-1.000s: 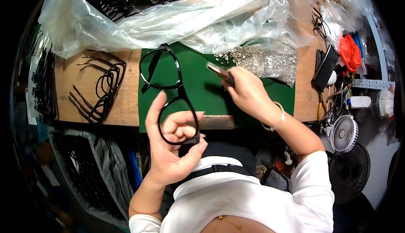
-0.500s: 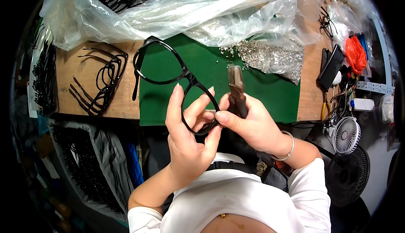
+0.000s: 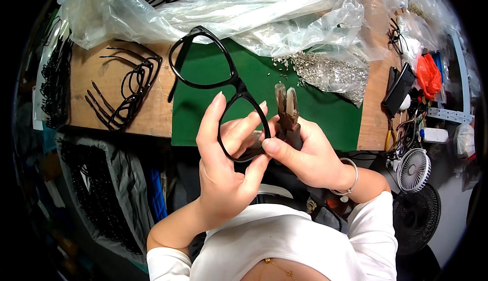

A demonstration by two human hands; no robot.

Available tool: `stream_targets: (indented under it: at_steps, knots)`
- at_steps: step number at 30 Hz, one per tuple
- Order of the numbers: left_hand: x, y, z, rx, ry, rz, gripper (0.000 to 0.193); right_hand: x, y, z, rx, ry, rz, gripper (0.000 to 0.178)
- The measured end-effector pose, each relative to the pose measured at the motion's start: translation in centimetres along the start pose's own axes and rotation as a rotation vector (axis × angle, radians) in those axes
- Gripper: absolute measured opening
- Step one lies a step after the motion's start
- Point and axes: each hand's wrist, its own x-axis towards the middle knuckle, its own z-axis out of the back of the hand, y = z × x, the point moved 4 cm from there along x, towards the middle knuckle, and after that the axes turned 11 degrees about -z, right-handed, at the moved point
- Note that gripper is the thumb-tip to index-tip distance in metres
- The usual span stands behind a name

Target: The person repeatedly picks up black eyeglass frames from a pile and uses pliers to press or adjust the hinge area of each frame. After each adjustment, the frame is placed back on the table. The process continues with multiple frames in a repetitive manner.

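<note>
A black eyeglass frame (image 3: 239, 83) is held up over the near edge of the green mat (image 3: 325, 121). My left hand (image 3: 223, 171) grips its nearer rim, fingers behind and thumb at the lower edge. In my right hand (image 3: 315, 156) is a pair of pliers (image 3: 288, 115), jaws upward and slightly apart. The right thumb presses against the same rim, close to the left thumb. The pliers' handles are mostly hidden in the palm.
Small silvery metal pieces (image 3: 325, 72) lie by a clear plastic bag (image 3: 213, 14) along the back. Several black eyeglass frames (image 3: 134, 93) are stacked at left on the wooden table (image 3: 86, 67). At right are a phone (image 3: 399, 90), a red bag (image 3: 428, 76) and a white fan (image 3: 414, 170).
The pliers have turned, and their jaws now show parted. The eyeglass frame's far end has shifted slightly up and right. Both hands keep their hold.
</note>
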Motion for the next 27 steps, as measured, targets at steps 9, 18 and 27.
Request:
stream_targets:
  at_steps: [9,18,27]
  knots:
    - [0.0,-0.5,0.6,-0.376,0.002,0.32,0.082,-0.1,0.4,-0.4,0.201,0.21,-0.213,0.019]
    - [-0.1,-1.0,1.7,-0.352,0.003,0.417,0.09,-1.5,-0.2,1.1,-0.592,0.415,-0.192,0.037]
    - [-0.1,-0.4,0.8,-0.385,0.077,0.398,0.083,-0.9,-0.3,1.3,-0.857,0.212,-0.066,0.031]
